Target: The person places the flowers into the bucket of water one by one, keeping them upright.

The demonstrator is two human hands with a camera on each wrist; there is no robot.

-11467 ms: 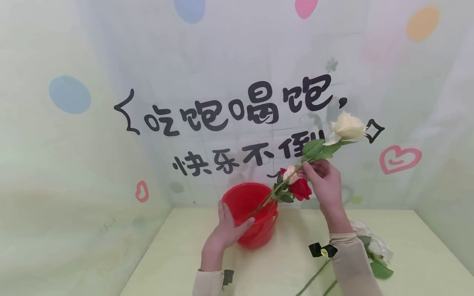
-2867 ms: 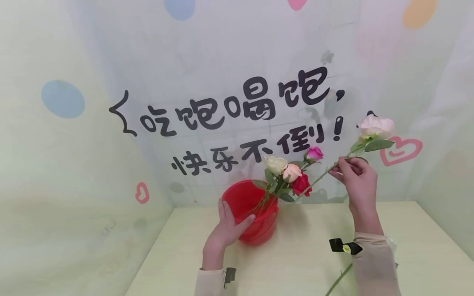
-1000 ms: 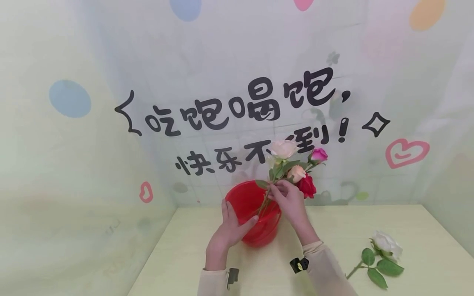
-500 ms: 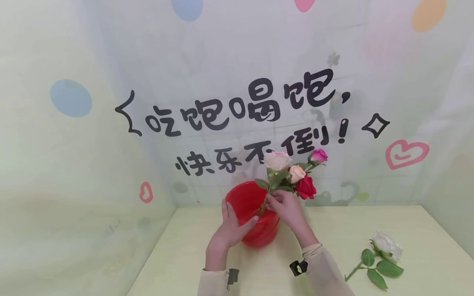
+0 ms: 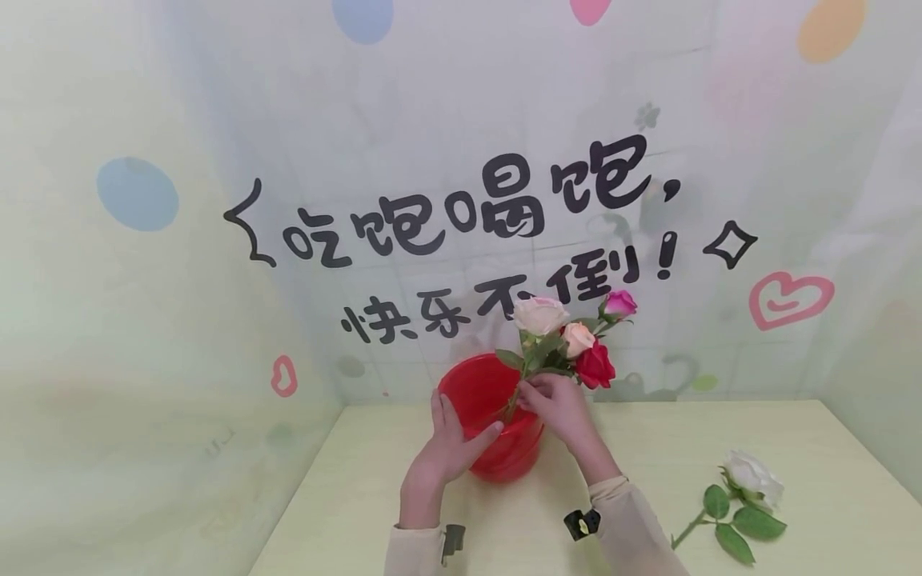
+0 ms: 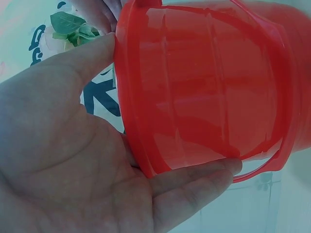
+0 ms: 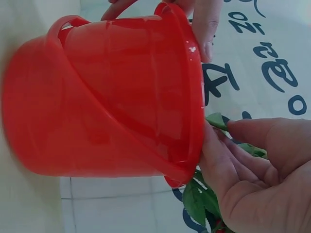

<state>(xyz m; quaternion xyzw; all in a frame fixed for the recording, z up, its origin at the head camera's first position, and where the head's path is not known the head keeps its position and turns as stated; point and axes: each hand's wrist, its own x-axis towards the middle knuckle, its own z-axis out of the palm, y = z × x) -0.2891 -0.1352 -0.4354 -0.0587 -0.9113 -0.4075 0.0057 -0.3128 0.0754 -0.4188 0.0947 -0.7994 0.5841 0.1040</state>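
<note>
A red plastic bucket [image 5: 497, 456] stands on the table, its mouth tipped toward me in the head view. My left hand [image 5: 441, 456] holds it at the left, thumb at the rim and fingers [image 6: 194, 187] along the outer wall. My right hand [image 5: 558, 404] pinches the stem of a pale pink rose [image 5: 540, 315] over the bucket's right rim. Beside that bloom lean a peach rose [image 5: 578, 340], a red rose [image 5: 595, 366] and a magenta rose [image 5: 619, 303]. Green leaves [image 7: 201, 196] show behind my right hand in the right wrist view.
A white rose [image 5: 751, 478] with green leaves lies on the table [image 5: 814, 448] at the right, its stem toward the front. A printed cloth backdrop [image 5: 432, 104] with dark lettering rises behind the table. The bucket's handle [image 6: 260, 172] hangs down against its side.
My right hand brought the pale pink rose leftward to the bucket, then lowered it. Earlier, cream and magenta roses joined the bunch. The left hand stays at the bucket; the last half second shows little motion.
</note>
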